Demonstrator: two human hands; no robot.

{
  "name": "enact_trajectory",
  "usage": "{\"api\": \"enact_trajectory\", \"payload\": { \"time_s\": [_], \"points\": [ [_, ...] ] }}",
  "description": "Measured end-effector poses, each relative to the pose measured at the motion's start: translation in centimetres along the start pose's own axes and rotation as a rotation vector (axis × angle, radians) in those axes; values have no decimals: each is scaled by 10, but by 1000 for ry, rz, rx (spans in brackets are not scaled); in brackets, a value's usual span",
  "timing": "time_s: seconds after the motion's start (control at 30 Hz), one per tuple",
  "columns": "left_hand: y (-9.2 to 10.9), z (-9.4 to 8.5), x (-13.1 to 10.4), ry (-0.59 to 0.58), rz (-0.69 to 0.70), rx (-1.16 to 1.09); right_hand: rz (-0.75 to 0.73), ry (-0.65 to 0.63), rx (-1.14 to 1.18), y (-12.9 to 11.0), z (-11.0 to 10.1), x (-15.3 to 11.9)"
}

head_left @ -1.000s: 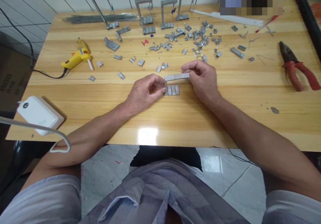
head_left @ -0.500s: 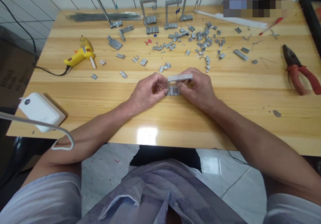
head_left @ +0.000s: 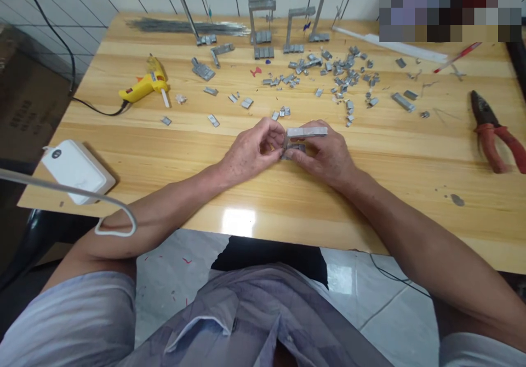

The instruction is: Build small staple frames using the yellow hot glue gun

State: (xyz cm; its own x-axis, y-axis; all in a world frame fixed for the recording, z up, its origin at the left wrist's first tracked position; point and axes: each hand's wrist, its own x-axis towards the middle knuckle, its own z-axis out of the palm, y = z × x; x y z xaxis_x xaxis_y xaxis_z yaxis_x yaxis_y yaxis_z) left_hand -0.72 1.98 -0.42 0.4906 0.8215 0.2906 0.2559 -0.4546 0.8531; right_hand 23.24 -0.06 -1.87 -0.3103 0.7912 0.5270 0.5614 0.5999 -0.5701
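Observation:
A small grey metal frame [head_left: 307, 132], with a flat top bar and a ribbed base, stands on the table between my hands. My left hand [head_left: 255, 150] pinches its left side near the base with thumb and fingertips. Around its right side my right hand [head_left: 326, 153] is closed, the thumb over the base and the fingers behind and under the top bar. The base is partly hidden by my right thumb. Just beyond the hands lie a few small grey metal pieces [head_left: 284, 112].
Similar upright metal frames [head_left: 261, 4] stand along the back. Metal bits [head_left: 341, 71] lie scattered before them. A yellow glue gun [head_left: 143, 86] and a white power bank [head_left: 78, 172] with a cable are at left, red-handled pliers [head_left: 489, 131] at right. The wooden table [head_left: 197, 208] ends near my body.
The view has shifted, so the table's things appear further right. My right thumb has moved over the frame's base and covers more of it.

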Motion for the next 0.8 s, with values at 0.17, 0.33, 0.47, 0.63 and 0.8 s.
{"api": "enact_trajectory", "payload": {
  "time_s": [0.17,0.33,0.47,0.63,0.8],
  "points": [
    [-3,2,1,-19,32,52,9,3,-38,-2,0,0],
    [0,2,0,-56,52,103,30,-11,-25,-9,-3,3],
    [4,1,-1,-76,123,179,47,5,40,-14,-7,6],
    [6,0,-1,-126,127,316,160,-8,61,-21,-11,7],
    [4,0,-1,-163,69,355,205,-5,47,-23,-12,7]
  ]
}}
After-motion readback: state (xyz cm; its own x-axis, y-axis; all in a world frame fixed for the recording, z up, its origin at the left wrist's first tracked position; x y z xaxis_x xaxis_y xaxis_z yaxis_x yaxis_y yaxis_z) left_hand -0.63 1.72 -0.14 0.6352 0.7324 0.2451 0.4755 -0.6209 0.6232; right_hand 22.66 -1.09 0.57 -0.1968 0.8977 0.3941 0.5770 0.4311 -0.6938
